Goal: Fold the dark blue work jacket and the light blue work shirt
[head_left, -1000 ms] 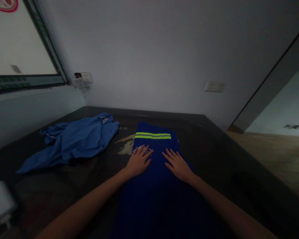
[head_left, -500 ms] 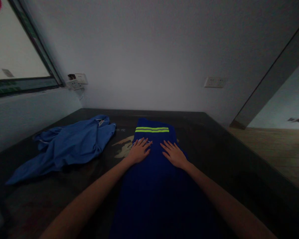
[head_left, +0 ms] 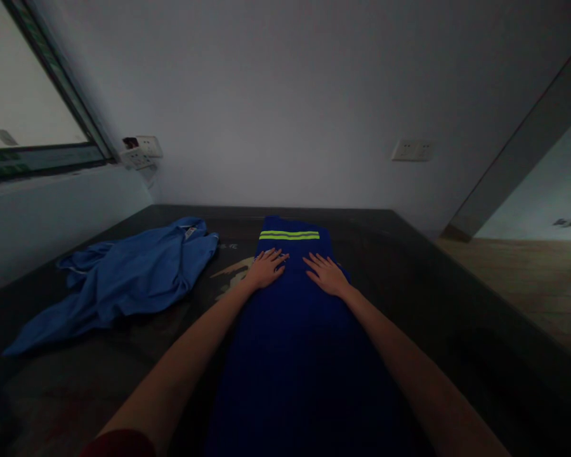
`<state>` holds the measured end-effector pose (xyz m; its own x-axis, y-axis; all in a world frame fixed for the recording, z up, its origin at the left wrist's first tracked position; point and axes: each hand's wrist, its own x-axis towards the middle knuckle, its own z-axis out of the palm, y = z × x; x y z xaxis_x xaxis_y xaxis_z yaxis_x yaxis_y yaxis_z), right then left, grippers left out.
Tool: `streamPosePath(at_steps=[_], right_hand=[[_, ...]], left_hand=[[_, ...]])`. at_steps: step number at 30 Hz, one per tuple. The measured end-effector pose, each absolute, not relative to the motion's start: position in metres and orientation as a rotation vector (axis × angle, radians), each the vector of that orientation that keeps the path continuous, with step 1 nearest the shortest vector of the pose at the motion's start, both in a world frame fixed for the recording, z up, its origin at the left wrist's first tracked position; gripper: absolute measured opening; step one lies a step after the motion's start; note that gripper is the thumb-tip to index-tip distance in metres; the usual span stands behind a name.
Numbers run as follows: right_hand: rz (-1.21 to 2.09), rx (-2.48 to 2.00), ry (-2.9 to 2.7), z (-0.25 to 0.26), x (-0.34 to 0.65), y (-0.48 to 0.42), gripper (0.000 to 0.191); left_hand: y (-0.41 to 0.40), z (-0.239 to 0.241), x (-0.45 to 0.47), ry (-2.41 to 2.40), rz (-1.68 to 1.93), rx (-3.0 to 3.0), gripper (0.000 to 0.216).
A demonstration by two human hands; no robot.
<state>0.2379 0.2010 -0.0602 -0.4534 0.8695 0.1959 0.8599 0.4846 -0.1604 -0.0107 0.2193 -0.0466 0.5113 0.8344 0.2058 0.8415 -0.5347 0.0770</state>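
Note:
A dark blue work garment (head_left: 304, 343) lies lengthwise along the dark table, running from the near edge of the view toward the wall. Near its far end a yellow-green reflective stripe (head_left: 289, 235) crosses it. My left hand (head_left: 266, 269) rests flat on the garment's left side just below the stripe, fingers spread and partly covering pale markings. On the right side my right hand (head_left: 327, 274) also lies flat with its fingers apart. Neither hand grips the cloth. The near part of the garment is too dark to make out details.
A lighter blue crumpled garment (head_left: 137, 273) lies on the left of the dark table (head_left: 409, 285). Behind the table rises a pale wall (head_left: 276, 127) with sockets (head_left: 413, 150) and a second socket group (head_left: 143, 151). Wooden flooring (head_left: 528, 273) shows beyond the right edge.
Both flat hands and the far end of the dark blue garment have shifted slightly toward the wall. A dark red sleeve edge now shows on my left arm. The lighter garment stays put.

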Motion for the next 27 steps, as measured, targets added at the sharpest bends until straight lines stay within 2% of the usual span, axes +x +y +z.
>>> streamPosePath(at_steps=[6,17,27], right_hand=[[0.028,-1.457,-2.480,-0.051,0.238,0.180,0.051],[0.238,-1.117,-2.806,-0.033,0.250,0.039,0.051],[0.248,-1.109,-2.795,-0.028,0.261,0.009,0.049]], left_hand=[[0.190,-0.037,-0.011,-1.411,-0.391,-2.694,0.043],[0.037,-0.026,-0.035,-0.899,-0.222,-3.173,0.055],[0.013,-0.020,-0.043,-0.741,-0.169,-3.242,0.055]])
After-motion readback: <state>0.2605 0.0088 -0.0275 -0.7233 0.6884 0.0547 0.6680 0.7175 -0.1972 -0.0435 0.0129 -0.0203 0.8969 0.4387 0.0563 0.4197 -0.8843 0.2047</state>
